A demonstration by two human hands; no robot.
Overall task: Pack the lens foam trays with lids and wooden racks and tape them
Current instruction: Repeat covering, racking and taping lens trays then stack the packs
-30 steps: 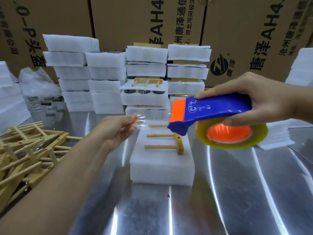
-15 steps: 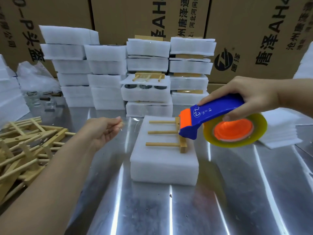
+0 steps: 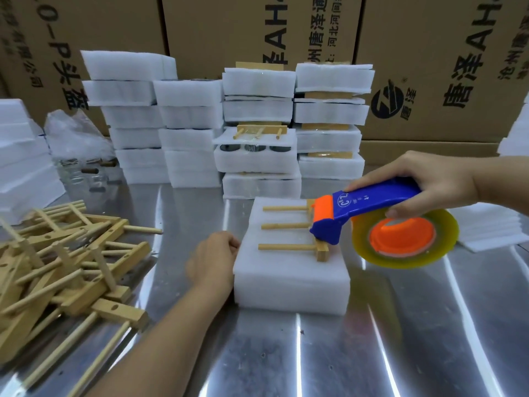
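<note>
My left hand (image 3: 211, 262) is low on the shiny metal table (image 3: 315, 353). Its fingers (image 3: 229, 244) are curled in close together, and they touch the left side of the white foam tray (image 3: 289, 279). I cannot tell if they pinch anything.

The tray lies flat on the table, just to the right of those fingers. Its top is plain white. A wooden rack (image 3: 297, 233) lies flat on top of it, and its three pegs point back at my left fingers.

My right hand (image 3: 423, 184) is up on the other side of the tray. Its fingers (image 3: 369, 180) wrap round the blue handle of the tape dispenser (image 3: 369, 204), with the thumb under it. The dispenser's orange and blue nose is down at the rack's thick bar, far from my left fingers. The yellow tape roll (image 3: 406, 239) hangs just under my right fingers, past the tray's right edge.

A messy pile of wooden racks (image 3: 65, 267) lies to the left of my left fingers. Past both hands stand stacks of foam trays (image 3: 257, 161), with big cardboard boxes (image 3: 429, 67) behind them. Thin foam sheets (image 3: 486, 224) lie under my right wrist.
</note>
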